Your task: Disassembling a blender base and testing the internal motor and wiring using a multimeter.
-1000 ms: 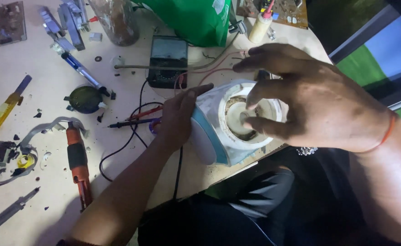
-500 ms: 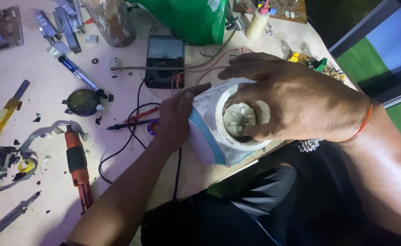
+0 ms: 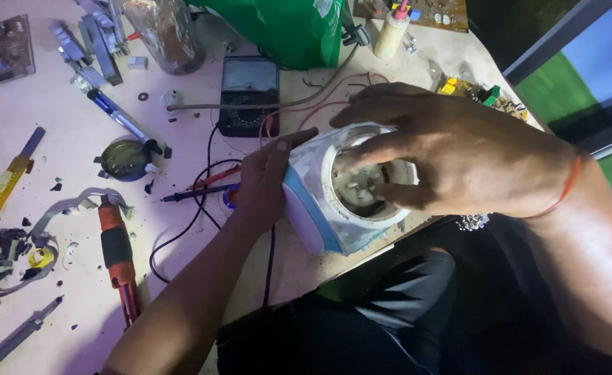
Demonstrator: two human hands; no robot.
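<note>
Head view. Left hand (image 3: 264,184) clasps the side of a white-and-blue appliance base (image 3: 320,208), thumb along its upper edge. Right hand (image 3: 459,156) lies over the base's round top opening (image 3: 361,187), fingers (image 3: 379,149) curled down into it, gripping the rim. The base sits at the near edge of the surface (image 3: 63,139), between both hands. Just beyond left hand: black multimeter (image 3: 249,94), red and black probes (image 3: 202,186). Further to that hand's left: orange-handled screwdriver (image 3: 116,253).
</note>
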